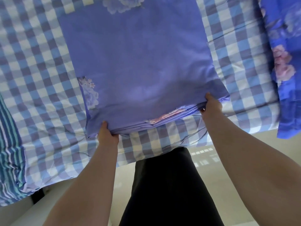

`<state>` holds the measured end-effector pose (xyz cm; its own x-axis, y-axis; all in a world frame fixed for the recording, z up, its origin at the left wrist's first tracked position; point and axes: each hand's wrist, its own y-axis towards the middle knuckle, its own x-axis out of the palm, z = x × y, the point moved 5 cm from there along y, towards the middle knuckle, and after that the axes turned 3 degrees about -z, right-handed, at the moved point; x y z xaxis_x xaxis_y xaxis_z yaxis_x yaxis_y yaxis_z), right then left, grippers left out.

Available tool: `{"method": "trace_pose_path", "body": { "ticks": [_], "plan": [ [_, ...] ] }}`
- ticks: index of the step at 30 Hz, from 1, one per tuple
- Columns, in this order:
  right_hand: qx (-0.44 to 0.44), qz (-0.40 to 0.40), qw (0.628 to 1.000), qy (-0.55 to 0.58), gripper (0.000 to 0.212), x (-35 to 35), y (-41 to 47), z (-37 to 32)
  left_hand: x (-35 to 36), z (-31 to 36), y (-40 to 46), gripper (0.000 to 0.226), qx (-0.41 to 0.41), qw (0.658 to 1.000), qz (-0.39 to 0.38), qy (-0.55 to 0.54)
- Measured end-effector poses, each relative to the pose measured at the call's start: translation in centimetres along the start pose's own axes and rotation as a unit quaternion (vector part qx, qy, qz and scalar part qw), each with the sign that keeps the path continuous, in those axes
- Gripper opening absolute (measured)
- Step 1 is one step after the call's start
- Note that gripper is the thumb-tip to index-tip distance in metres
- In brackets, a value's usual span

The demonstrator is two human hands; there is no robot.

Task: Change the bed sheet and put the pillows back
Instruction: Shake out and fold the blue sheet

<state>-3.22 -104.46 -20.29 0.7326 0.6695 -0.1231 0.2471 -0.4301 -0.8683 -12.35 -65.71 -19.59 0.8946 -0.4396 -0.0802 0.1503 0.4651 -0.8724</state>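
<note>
A folded purple sheet with pale flower prints (pixel 138 62) lies in a thick stack on the bed, which is covered by a blue, white and grey checked sheet (pixel 40 82). My left hand (pixel 107 134) grips the folded sheet's near edge at its left corner, thumb on top. My right hand (pixel 211 104) grips the same near edge at the right corner, where several folded layers show. Both arms reach forward from the bed's near side.
A bright blue floral cloth (pixel 286 79) lies along the bed's right side and hangs over the edge. A blue and teal striped cloth (pixel 9 157) hangs at the left. My dark-clothed leg (pixel 167 190) stands against the bed, on a pale glossy floor (pixel 205 162).
</note>
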Motion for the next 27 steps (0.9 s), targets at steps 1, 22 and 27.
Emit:
{"method": "trace_pose_path", "body": {
  "ticks": [1,22,27],
  "plan": [
    [-0.016,0.029,0.999,-0.013,0.016,-0.6,-0.6,-0.5,-0.3,0.2,-0.8,0.034,0.029,1.000,0.010,-0.004],
    [-0.072,-0.052,0.996,0.030,0.010,17.3,-7.0,-15.9,14.7,16.0,-7.8,0.023,0.008,0.974,0.034,-0.225],
    [-0.079,-0.068,0.995,-0.011,0.005,22.5,-4.5,-17.3,18.3,18.7,-2.9,0.020,0.014,0.986,-0.004,-0.168]
  ]
}}
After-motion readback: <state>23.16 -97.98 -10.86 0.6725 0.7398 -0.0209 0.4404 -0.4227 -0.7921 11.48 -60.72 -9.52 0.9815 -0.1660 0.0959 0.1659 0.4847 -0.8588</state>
